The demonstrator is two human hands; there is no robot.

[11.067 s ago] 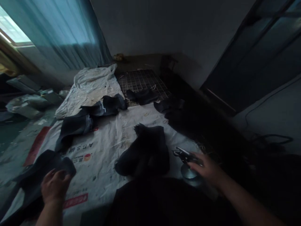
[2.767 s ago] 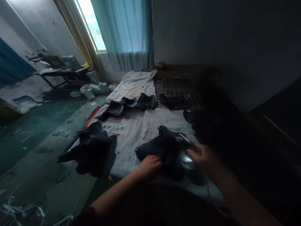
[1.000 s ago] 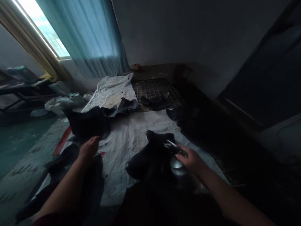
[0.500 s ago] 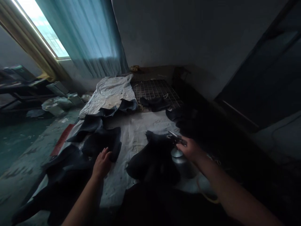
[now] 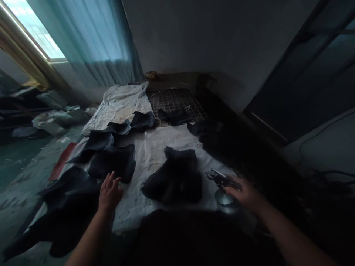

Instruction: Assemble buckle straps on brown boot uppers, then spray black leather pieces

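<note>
My left hand hovers open, fingers spread, just below a dark piece of cloth lying on the white printed sheet. My right hand is closed on a small metal tool with a handle, held over a round metal can. Between my hands lies a dark cloth pile. More dark cloth is heaped at the lower left.
Several dark cloth pieces lie along the sheet's far side, one on a wire grid. A crumpled white bag lies beyond. Bags and boxes sit on the floor at left, under a curtained window. The right side is dark.
My left hand has laid a dark cloth down at the left and drawn back a little. My right hand with the tool has moved right and toward me, off the middle pile.
</note>
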